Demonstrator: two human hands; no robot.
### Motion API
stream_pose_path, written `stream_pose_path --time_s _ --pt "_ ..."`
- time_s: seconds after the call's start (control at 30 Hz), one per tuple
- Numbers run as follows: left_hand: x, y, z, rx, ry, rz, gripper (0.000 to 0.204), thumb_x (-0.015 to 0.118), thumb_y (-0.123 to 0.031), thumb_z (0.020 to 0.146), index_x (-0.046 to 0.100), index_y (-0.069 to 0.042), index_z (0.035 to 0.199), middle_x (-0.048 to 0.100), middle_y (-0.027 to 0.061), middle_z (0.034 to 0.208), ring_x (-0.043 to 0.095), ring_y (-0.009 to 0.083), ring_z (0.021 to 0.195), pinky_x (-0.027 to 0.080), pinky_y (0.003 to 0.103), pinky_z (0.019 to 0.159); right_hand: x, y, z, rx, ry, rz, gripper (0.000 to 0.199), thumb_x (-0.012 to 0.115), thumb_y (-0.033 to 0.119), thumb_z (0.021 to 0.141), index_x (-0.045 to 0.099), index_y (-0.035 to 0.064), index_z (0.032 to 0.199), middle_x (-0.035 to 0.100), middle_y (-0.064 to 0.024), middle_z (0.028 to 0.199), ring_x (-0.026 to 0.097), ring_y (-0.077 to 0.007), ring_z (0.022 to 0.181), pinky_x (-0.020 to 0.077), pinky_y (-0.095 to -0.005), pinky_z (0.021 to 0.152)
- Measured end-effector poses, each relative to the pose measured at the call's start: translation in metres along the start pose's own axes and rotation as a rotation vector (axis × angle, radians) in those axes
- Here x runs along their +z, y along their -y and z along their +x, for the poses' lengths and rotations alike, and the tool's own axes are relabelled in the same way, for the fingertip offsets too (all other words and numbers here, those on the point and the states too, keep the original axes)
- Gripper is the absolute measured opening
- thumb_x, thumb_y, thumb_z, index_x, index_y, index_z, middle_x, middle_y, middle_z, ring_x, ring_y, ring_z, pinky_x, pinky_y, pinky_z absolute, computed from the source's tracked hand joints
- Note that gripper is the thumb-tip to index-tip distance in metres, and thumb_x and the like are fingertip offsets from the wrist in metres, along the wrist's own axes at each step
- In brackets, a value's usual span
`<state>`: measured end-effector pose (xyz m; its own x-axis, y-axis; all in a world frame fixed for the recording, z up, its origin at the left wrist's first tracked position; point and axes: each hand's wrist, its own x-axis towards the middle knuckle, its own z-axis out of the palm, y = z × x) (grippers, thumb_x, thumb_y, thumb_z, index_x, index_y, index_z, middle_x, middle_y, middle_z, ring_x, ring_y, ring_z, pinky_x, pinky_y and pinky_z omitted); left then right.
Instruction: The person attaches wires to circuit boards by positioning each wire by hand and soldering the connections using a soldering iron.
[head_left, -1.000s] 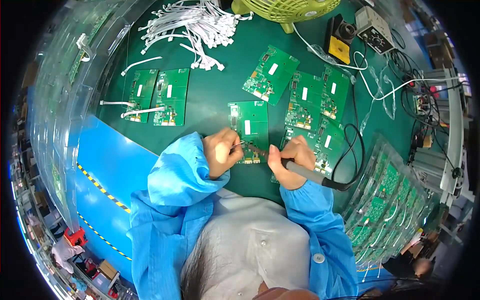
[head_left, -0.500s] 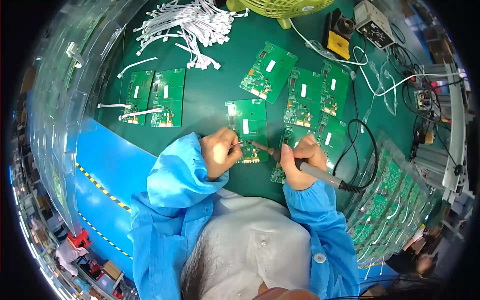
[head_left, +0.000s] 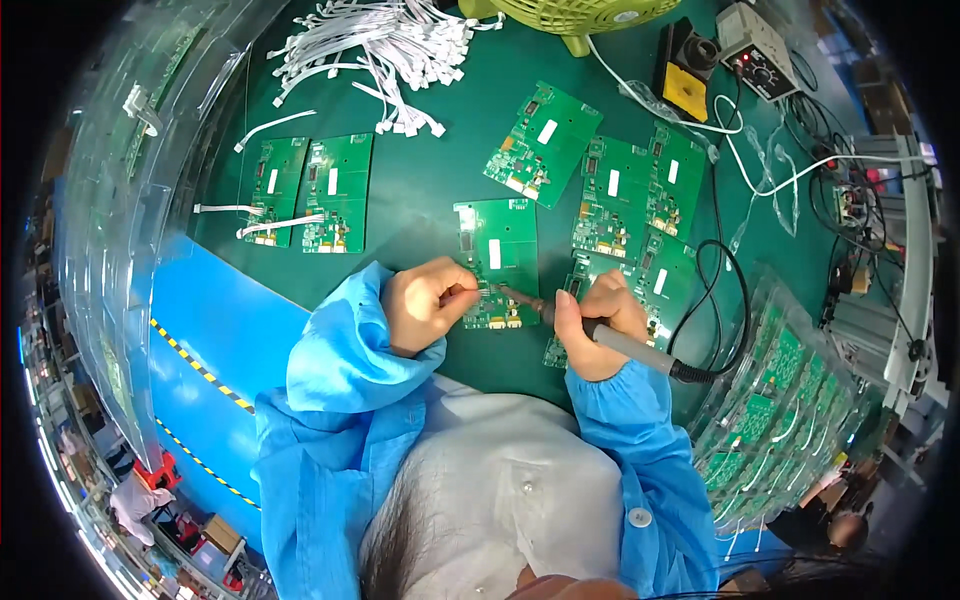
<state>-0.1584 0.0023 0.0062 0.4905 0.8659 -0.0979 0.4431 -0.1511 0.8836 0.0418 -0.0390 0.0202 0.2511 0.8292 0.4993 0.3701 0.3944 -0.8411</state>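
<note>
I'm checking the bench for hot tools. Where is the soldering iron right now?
The soldering iron is in the right hand, low and right of centre in the head view, its tip on the circuit board beside the left hand.

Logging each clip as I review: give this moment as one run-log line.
left hand: pinching at circuit board edge | right hand: holding soldering iron, tip on board | surface: green mat
</note>
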Motion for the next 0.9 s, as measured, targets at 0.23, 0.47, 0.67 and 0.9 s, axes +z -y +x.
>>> stream_pose_path --time_s 0.23,0.47,0.67,0.9 --pt "0.0067 -0.0118 0.0036 0.001 -0.076 0.232 0.011 0.062 0.003 0.065 0.056 -0.004 0.070 0.053 0.0024 0.065 0.046 0.0149 0.049 0.039 0.025 0.048 0.0031 0.0011 0.0001 -0.031 0.037 -0.032 0.028 0.067 -0.006 0.060 0.044 0.0093 0.063 0.044 0.0007 0.051 0.034 -0.0132 0.045 0.0329 -0.0261 0.052" --pt "0.0089 -0.0107 0.0031 0.051 -0.114 0.300 0.013 0.062 0.003 0.064 0.054 -0.005 0.069 0.052 0.0031 0.066 0.047 0.0175 0.049 0.040 0.027 0.048 0.0068 0.0030 0.0008 -0.030 0.030 -0.064 0.028 0.069 -0.005 0.056 0.045 0.0099 0.057 0.043 0.0016 0.049 0.035 -0.0132 0.042 0.0324 -0.0258 0.051" --pt "0.0076 -0.0098 0.0022 0.062 -0.096 0.287 0.014 0.061 0.004 0.064 0.054 -0.005 0.071 0.052 0.0029 0.066 0.047 0.0173 0.050 0.040 0.026 0.048 0.0080 0.0034 -0.0002 -0.018 0.029 -0.065 0.028 0.070 -0.004 0.056 0.045 0.0098 0.057 0.043 0.0016 0.049 0.035 -0.0134 0.042 0.0324 -0.0259 0.051" --pt "0.0089 -0.0088 0.0016 0.072 -0.105 0.289 0.013 0.061 0.003 0.065 0.053 -0.005 0.071 0.052 0.0030 0.066 0.048 0.0175 0.050 0.040 0.026 0.048 0.0091 0.0053 -0.0005 0.001 0.034 -0.084 0.028 0.071 -0.003 0.056 0.046 0.0097 0.056 0.044 0.0017 0.049 0.035 -0.0135 0.043 0.0325 -0.0258 0.050"
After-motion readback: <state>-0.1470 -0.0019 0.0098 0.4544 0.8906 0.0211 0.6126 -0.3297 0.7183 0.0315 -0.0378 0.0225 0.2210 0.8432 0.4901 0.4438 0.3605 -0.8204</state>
